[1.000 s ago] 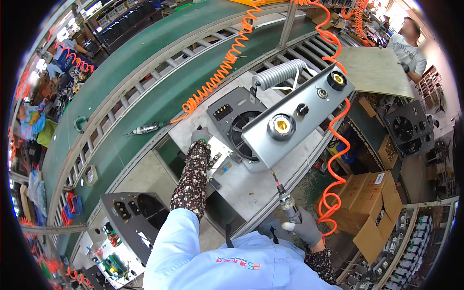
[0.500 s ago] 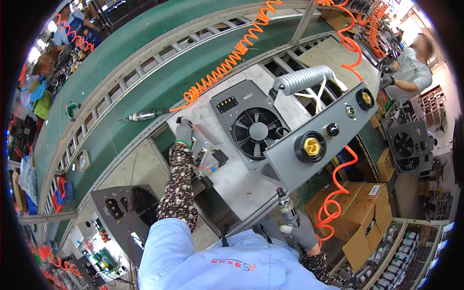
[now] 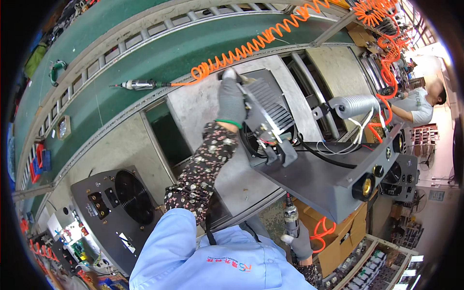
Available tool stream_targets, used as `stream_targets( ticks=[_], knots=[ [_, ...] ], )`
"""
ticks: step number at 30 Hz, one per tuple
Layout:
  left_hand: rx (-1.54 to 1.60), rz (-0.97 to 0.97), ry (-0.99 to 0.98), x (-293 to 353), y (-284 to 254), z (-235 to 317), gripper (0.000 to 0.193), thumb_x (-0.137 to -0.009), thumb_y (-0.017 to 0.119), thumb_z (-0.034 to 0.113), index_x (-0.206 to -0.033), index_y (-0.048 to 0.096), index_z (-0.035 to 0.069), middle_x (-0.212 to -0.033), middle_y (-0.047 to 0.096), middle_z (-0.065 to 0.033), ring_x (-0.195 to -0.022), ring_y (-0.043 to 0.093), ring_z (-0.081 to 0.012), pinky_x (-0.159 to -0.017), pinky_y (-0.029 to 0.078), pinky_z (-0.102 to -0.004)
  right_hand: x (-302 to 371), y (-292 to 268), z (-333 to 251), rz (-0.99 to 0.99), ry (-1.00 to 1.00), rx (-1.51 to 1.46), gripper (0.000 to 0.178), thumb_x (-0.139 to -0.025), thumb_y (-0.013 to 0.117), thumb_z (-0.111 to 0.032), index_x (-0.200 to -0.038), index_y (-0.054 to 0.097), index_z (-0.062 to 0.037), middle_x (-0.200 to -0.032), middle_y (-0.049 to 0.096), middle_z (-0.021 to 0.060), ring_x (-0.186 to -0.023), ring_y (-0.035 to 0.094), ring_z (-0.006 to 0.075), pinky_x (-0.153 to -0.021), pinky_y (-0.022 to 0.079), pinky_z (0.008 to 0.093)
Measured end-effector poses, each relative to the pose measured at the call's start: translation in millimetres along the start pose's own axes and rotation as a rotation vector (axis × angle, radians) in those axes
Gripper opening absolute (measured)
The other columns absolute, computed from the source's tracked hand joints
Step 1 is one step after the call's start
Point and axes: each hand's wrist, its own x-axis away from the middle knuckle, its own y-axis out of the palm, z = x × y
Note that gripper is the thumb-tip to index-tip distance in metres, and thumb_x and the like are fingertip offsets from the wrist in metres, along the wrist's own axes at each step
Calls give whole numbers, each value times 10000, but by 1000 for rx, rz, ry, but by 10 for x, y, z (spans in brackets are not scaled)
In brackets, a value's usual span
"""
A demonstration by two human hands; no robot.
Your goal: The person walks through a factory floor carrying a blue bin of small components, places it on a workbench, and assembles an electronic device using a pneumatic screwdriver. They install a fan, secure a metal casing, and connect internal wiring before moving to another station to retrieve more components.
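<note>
My left hand (image 3: 231,102), in a grey glove, grips a finned heat sink (image 3: 267,102) with small electronic parts and brackets on its lower side. It hangs over the black fan (image 3: 250,147) of a grey metal chassis (image 3: 304,181), covering much of the fan panel. The chassis's upright panel carries round brass-centred connectors (image 3: 368,184). A ribbed grey cylinder (image 3: 356,106) with white wires sits at its far side. Low and near my body, my right hand (image 3: 300,240), also gloved, is wrapped round a pneumatic screwdriver (image 3: 291,218) with its tip pointing up.
Another screwdriver (image 3: 140,84) on a coiled orange hose (image 3: 251,48) lies on the green conveyor (image 3: 106,104). A second grey chassis (image 3: 113,210) stands at left. Cardboard boxes (image 3: 333,246) are at lower right. A co-worker (image 3: 418,106) stands at far right.
My left hand has lifted the heat sink assembly off the bench and carried it right, over the fan. The chassis's connector panel appears farther right and turned. My right hand still holds the screwdriver low.
</note>
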Motion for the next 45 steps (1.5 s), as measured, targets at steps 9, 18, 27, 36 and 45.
stream_targets(
  ticks=[9,18,27,36,45],
  knots=[
    [-240,16,-20,112,85,-736,410,-1008,485,368,-836,597,13,-700,579,-21,-628,533,-124,-559,435,-279,-24,47,-185,54,47,49,622,-617,876,-349,-1032,535,-36,-786,574,3,-668,532,94,-611,448,262],
    [-414,-34,-42,138,94,-632,394,-1009,466,372,-922,608,15,-801,643,-67,-720,597,-117,-635,481,-263,-100,-19,-90,71,39,36,632,-581,896,-270,-1048,542,-34,-768,602,22,-654,570,108,-593,463,264],
    [-383,-71,-72,-91,12,-1013,397,-1012,468,362,-914,621,9,-777,635,-54,-675,588,-116,-596,468,-268,-122,-158,-5,14,-29,127,713,-563,917,-249,-1126,539,-27,-786,592,15,-670,570,114,-608,468,263],
    [-546,-9,76,-99,-30,-1145,357,-1018,445,302,-929,624,6,-776,647,-72,-684,615,-135,-612,490,-279,-196,-47,-31,58,-34,63,797,-550,922,-243,-1203,516,-33,-864,563,17,-717,564,116,-622,477,270],
    [-403,-31,-90,-87,93,-1008,436,-1008,477,380,-840,634,9,-732,660,-68,-640,630,-132,-576,490,-263,-127,-124,0,44,12,107,696,-569,915,-206,-1142,554,-43,-842,581,9,-728,561,114,-650,474,280]
  ],
)
